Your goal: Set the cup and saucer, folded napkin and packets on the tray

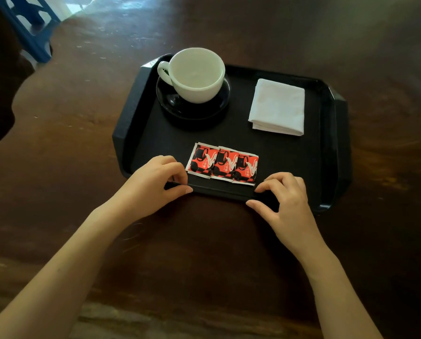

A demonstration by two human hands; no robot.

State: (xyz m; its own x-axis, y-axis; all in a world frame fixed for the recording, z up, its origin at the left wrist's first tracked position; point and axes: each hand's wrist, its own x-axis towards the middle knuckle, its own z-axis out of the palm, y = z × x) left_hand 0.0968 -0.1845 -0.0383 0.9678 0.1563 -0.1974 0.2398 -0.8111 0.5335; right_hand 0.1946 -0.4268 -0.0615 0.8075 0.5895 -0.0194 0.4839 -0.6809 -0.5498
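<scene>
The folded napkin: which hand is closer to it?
Right. The right hand is at the tray's near rim, below the napkin; the left hand sits farther left.

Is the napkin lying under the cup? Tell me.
No. The folded napkin lies apart on the tray, to the right of the cup, which sits on the saucer.

the cup [196, 74] covers the middle of the saucer [177, 106], and the far tray [331, 148] rim behind it is out of sight. print on the packets [222, 163] is too small to read. fingertips [180, 178] of the left hand [153, 184] curl under, hidden. both forearms run off the bottom edge. a blue frame [31, 28] top left is cut off, blurred.
</scene>
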